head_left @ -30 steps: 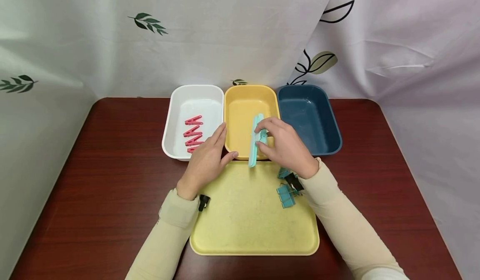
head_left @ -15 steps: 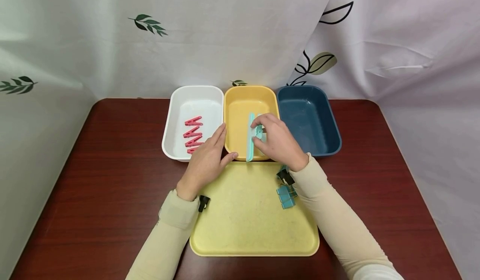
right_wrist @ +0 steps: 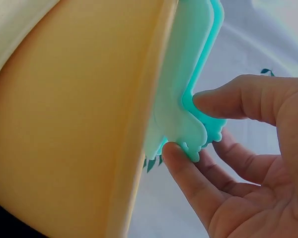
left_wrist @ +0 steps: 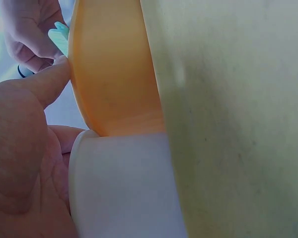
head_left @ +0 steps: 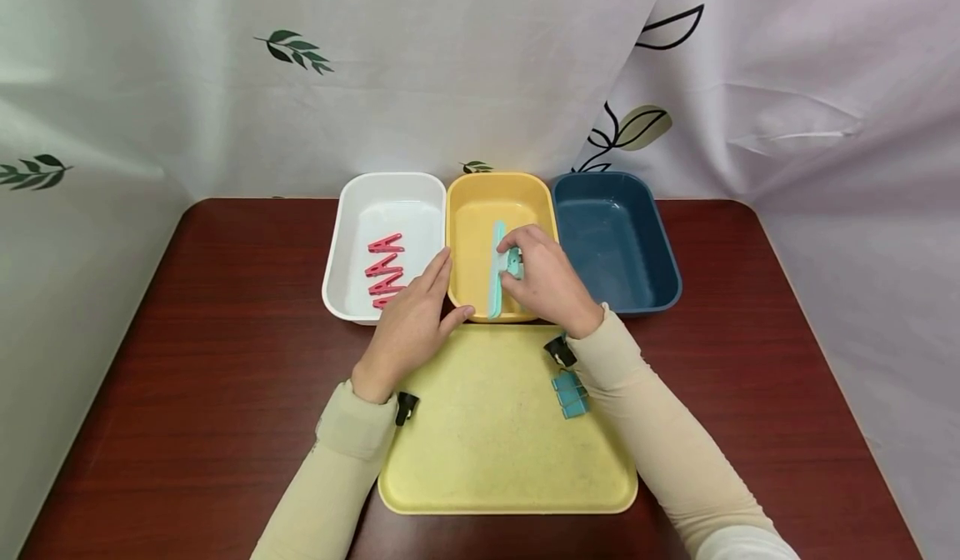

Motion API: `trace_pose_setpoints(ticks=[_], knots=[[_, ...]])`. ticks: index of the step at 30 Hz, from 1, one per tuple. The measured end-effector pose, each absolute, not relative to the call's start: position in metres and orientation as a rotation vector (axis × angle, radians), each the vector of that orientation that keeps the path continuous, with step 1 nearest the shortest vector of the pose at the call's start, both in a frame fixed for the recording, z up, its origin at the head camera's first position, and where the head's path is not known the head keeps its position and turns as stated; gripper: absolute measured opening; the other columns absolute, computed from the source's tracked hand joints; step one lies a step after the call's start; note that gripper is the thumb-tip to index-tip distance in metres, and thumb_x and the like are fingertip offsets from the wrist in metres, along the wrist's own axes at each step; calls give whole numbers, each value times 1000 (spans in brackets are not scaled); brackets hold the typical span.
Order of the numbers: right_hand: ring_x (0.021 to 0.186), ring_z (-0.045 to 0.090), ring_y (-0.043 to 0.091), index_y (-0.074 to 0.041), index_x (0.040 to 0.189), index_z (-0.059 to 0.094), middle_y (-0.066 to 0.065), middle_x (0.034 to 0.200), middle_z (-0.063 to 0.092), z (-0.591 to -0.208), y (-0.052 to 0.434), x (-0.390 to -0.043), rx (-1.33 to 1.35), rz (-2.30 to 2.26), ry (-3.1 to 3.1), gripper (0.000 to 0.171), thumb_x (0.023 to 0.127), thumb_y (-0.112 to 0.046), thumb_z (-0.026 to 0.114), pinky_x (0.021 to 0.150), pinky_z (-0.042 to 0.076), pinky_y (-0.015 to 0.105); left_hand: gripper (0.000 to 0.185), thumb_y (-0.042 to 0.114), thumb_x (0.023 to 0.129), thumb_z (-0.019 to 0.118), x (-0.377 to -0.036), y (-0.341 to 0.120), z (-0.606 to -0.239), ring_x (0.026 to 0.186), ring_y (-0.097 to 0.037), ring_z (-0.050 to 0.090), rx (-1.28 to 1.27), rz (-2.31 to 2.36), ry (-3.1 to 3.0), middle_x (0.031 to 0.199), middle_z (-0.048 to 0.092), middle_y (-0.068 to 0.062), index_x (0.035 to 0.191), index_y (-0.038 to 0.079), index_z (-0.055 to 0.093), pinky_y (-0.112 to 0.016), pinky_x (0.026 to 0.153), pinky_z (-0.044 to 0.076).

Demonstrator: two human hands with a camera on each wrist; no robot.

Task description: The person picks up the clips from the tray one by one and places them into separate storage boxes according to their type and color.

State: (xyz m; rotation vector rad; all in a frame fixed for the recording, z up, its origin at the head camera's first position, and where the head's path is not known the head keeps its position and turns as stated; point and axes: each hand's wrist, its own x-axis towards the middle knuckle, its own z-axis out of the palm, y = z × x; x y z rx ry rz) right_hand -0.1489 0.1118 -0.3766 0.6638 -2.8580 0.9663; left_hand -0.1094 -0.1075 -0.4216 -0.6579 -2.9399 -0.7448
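A long teal plastic clip (head_left: 497, 270) is pinched in the grip of the right hand (head_left: 550, 283), between thumb and fingers (right_wrist: 188, 171). The clip is held inside the yellow plastic bin (head_left: 474, 235), near its middle. The left hand (head_left: 411, 320) is laid flat, fingers spread, with the thumb touching the yellow bin's near rim and the fingers against the white plastic bin (head_left: 382, 202) at 9 o'clock from the yellow one. Pink clothes pegs (head_left: 386, 267) are lying in the white bin. A dark blue plastic bin (head_left: 622, 235) is set at 3 o'clock. A flat yellow tray (head_left: 495, 427) is placed at 6 o'clock on the brown wooden desk (head_left: 195, 343), with small teal binder clips (head_left: 571, 394) on it.
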Motion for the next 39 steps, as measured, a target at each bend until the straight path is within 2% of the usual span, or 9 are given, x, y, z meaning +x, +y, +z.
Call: trace_pose_setpoints(ticks=[5, 15, 32, 39], knots=[[90, 53, 26, 0, 110, 66, 14, 112, 60, -379, 107, -150, 646, 980, -2860, 23, 88, -3, 68, 77, 48, 37, 81, 45, 100, 60, -109, -108, -422, 136, -34, 47, -665, -751, -2936, 166, 23, -8, 156, -3, 28, -48, 106, 43], [92, 54, 25, 1, 112, 65, 15, 115, 60, -384, 100, -157, 619, 1020, -2864, 25, 87, -1, 66, 78, 48, 36, 81, 46, 100, 60, -108, -108, -422, 134, -34, 49, -662, -748, -2938, 166, 23, -8, 156, -3, 29, -49, 105, 44], [105, 60, 27, -1, 114, 66, 13, 120, 61, -392, 87, -167, 587, 936, -2969, 26, 90, -6, 73, 94, 50, 39, 80, 45, 100, 61, -110, -108, -422, 130, -36, 52, -661, -743, -2931, 165, 25, -9, 155, -5, 31, -49, 103, 45], [104, 59, 26, 0, 115, 66, 13, 118, 61, -397, 85, -171, 584, 943, -3020, 25, 91, -5, 70, 93, 50, 39, 80, 44, 99, 62, -111, -107, -422, 131, -35, 51, -667, -734, -2927, 165, 26, -10, 155, -4, 31, -48, 104, 45]])
